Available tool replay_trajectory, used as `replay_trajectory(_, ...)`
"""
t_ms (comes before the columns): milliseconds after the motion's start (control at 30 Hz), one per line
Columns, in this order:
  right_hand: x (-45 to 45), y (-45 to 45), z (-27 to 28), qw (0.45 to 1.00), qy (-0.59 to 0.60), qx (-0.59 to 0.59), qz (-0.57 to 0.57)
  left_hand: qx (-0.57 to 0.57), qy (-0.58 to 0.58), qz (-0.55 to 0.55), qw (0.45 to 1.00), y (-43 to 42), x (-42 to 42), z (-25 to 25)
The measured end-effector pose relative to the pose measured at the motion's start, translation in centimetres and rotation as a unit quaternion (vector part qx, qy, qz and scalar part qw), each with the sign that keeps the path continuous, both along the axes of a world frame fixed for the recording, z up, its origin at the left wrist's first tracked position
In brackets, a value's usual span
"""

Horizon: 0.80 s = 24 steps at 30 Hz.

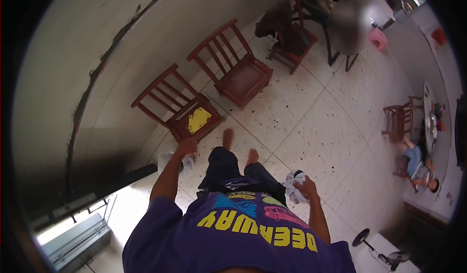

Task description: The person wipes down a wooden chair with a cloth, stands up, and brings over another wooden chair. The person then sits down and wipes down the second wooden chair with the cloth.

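Closed fingers of the right hand (306, 188) around a crumpled cloth (293, 190).
Held low beside the right trouser leg (267, 176), above the tiled floor (311, 144), partly covered by the hand; could not make out its full shape. Reached down with the left hand (187, 148) by the near edge of a red-brown slatted chair (153, 85) bearing a flat yellow item (199, 119); could not tell the spread of those fingers, nor any grip on the translucent plastic bag (169, 161), half hidden behind the forearm. Looked pale grey, creased and bunched in the cloth's case, with a dark patch on top.
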State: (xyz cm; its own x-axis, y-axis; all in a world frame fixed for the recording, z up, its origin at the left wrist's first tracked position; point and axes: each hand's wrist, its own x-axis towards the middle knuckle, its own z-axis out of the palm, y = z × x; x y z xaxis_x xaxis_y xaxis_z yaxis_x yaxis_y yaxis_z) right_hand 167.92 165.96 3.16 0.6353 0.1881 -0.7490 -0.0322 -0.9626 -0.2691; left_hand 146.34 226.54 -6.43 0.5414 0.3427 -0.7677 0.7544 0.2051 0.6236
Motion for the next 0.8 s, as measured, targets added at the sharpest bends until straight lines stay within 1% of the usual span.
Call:
replay_trajectory(33,-0.5,0.2,0.1,1.000,-0.014,0.007,-0.022,0.005,-0.006,-0.015,1.000,1.3,1.9,-0.5)
replay_trajectory(67,-1.3,0.2,0.5,0.999,-0.007,-0.019,-0.050,0.004,-0.007,-0.028,1.000,2.8,4.1,-1.0)
replay_trajectory(100,-2.1,0.1,0.9,0.995,0.036,-0.005,-0.090,0.006,-0.007,-0.046,0.999,4.4,6.3,-1.7)
replay_trajectory(133,-3.2,0.0,0.9,0.993,0.041,-0.016,-0.105,-0.003,-0.006,-0.060,0.998,6.3,8.7,-2.6)
replay_trajectory(167,-4.8,-0.1,0.8,0.991,0.046,-0.027,-0.122,-0.036,-0.020,-0.066,0.997,8.4,11.1,-3.6)
replay_trajectory(200,-6.8,-0.1,0.7,0.988,0.049,-0.030,-0.145,-0.245,-0.116,-0.020,0.962,12.9,12.7,-9.1)
replay_trajectory(233,-8.7,-0.1,1.0,0.984,0.053,-0.035,-0.166,-0.457,-0.155,0.019,0.876,17.0,14.5,-13.7)
replay_trajectory(267,-10.1,0.9,2.3,0.983,0.055,-0.043,-0.173,-0.412,-0.161,0.075,0.894,18.2,17.2,-13.0)
replay_trajectory(300,-11.8,1.3,2.2,0.973,0.091,-0.086,-0.192,-0.362,-0.167,0.126,0.908,19.3,20.1,-11.9)
replay_trajectory(333,-13.3,2.1,2.8,0.965,0.117,-0.066,-0.223,-0.080,-0.133,0.027,0.988,19.4,23.2,-8.0)
replay_trajectory(367,-14.5,3.1,3.3,0.955,0.143,-0.045,-0.254,0.212,-0.091,-0.077,0.970,19.2,26.3,-4.3)
replay_trajectory(400,-15.4,4.2,3.9,0.952,0.147,-0.053,-0.264,0.340,-0.107,-0.113,0.927,21.1,28.5,-4.6)
replay_trajectory(433,-16.5,5.2,4.5,0.944,0.171,-0.055,-0.278,0.461,-0.124,-0.149,0.866,23.1,30.3,-5.2)
replay_trajectory(500,-18.6,6.3,4.5,0.931,0.193,-0.058,-0.305,0.463,-0.099,-0.112,0.874,24.9,34.1,-2.6)
replay_trajectory(567,-21.5,7.0,3.7,0.874,0.243,-0.055,-0.417,0.474,-0.054,-0.103,0.873,26.9,36.5,-2.2)
replay_trajectory(600,-22.1,7.9,4.0,0.864,0.238,-0.046,-0.442,0.469,-0.059,-0.112,0.874,27.6,37.6,-2.1)
replay_trajectory(667,-22.4,9.8,5.5,0.846,0.244,-0.060,-0.471,0.473,0.024,-0.111,0.873,28.5,38.6,-2.7)
replay_trajectory(700,-22.1,10.6,6.3,0.833,0.251,-0.071,-0.488,0.469,0.021,-0.121,0.875,29.1,39.0,-3.6)
replay_trajectory(767,-21.0,12.6,8.4,0.806,0.267,-0.094,-0.519,0.424,0.069,-0.178,0.885,29.7,39.4,-5.4)
replay_trajectory(800,-21.1,13.1,8.9,0.793,0.277,-0.105,-0.533,0.421,0.069,-0.186,0.885,29.0,39.6,-5.3)
